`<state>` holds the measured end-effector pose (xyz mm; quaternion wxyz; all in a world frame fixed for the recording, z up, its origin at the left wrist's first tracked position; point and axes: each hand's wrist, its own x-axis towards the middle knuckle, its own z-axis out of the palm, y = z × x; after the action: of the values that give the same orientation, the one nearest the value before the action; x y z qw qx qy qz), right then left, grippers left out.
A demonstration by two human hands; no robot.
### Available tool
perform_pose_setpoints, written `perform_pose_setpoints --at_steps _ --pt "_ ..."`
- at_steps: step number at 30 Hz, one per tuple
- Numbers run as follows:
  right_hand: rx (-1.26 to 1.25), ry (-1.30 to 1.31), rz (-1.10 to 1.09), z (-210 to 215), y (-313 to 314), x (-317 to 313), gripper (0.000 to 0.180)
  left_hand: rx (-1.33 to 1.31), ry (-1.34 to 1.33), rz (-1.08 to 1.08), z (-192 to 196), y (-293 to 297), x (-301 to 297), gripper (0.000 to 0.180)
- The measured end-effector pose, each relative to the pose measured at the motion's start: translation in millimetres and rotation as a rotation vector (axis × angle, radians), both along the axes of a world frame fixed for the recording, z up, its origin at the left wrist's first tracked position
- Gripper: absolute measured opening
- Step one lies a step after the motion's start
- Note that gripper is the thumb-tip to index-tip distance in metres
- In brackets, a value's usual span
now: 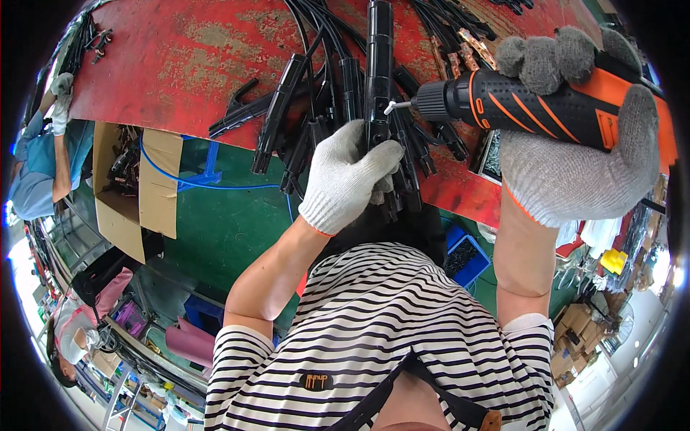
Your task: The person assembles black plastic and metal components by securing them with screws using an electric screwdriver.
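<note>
My left hand point(346, 177), in a white knit glove, grips a long black clamp-like holder point(379, 65) and keeps it upright against the red worn table point(180, 65). My right hand point(575, 154), in a grey knit glove, holds an orange and black cordless screwdriver point(532, 100). Its bit point(394, 107) touches the side of the black holder just above my left hand. Several more black holders point(309, 108) lie in a pile around the one I grip.
An open cardboard box point(133, 183) with parts stands under the table's left side. A blue hose point(208, 183) crosses the green floor. A blue bin point(467, 258) sits below right. Another person point(43, 154) works at far left, a second one point(75, 334) at lower left.
</note>
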<state>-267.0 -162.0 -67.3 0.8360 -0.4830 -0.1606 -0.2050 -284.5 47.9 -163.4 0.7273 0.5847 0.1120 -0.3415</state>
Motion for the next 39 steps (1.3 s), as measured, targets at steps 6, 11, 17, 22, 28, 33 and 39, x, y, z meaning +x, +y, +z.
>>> perform_pose_setpoints --at_steps 6,11,17,22,28,33,39 --pt "-0.02 0.008 -0.014 -1.1 9.8 2.4 0.048 -0.006 -0.005 -0.023 -1.3 1.5 1.2 0.02" --pt "-0.026 0.029 -0.042 -2.6 14.8 4.0 0.049 -0.021 0.002 -0.023 0.9 2.2 2.5 0.02" --pt "-0.065 0.054 -0.062 -1.8 12.7 4.3 0.049 -0.02 -0.004 -0.037 -0.8 1.7 3.6 0.02" --pt "-0.045 0.093 -0.07 -5.1 10.2 6.8 0.049 -0.016 -0.01 -0.026 -2.3 2.6 3.5 0.02" --pt "-0.021 0.145 -0.1 -8.4 4.4 10.3 0.048 -0.016 -0.006 -0.037 -0.5 0.0 4.8 0.021" --pt "-0.029 0.169 -0.12 -6.6 4.6 4.7 0.048 -0.017 0.002 -0.026 -0.1 0.3 4.3 0.021" --pt "-0.053 0.205 -0.161 -6.7 4.1 0.9 0.049 -0.021 0.013 -0.026 1.0 -0.6 4.5 0.021"
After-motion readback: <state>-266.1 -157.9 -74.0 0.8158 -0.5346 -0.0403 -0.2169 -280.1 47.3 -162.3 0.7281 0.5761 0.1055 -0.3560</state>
